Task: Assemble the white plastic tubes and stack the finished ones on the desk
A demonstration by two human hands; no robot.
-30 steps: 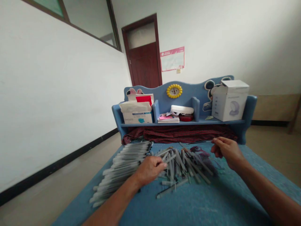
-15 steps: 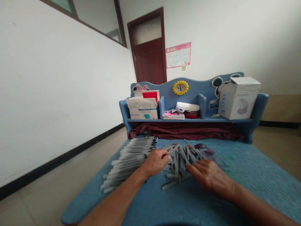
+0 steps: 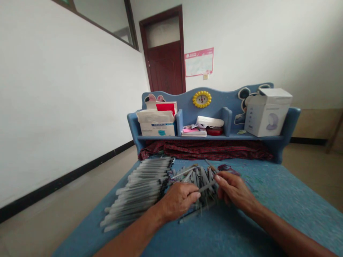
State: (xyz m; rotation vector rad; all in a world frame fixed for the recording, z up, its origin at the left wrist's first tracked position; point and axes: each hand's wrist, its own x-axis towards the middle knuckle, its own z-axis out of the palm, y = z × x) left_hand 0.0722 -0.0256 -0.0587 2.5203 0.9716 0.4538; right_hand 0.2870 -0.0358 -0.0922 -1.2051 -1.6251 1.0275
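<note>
My left hand [image 3: 181,200] and my right hand [image 3: 232,188] pinch the two ends of one slim, translucent pen-like stick [image 3: 207,186], held between them above a loose heap. That heap of similar sticks [image 3: 199,175] lies criss-cross on the blue tabletop, partly hidden by the hands. Left of it, many whitish sticks with black tips [image 3: 139,189] lie side by side in a long row, tips towards the right. My left forearm passes over the near part of this row.
Behind stands a blue shelf [image 3: 203,137] with a mask box [image 3: 158,128], a red round case [image 3: 214,131], a white case [image 3: 210,121] and a white carton [image 3: 268,112]. Red checked cloth [image 3: 203,150] is bunched below it. The blue tabletop [image 3: 281,200] extends right.
A stick now spans both hands, lifted over the heap. My left hand has come slightly nearer, and my right hand has turned with its fingers pinching. The view has shifted slightly.
</note>
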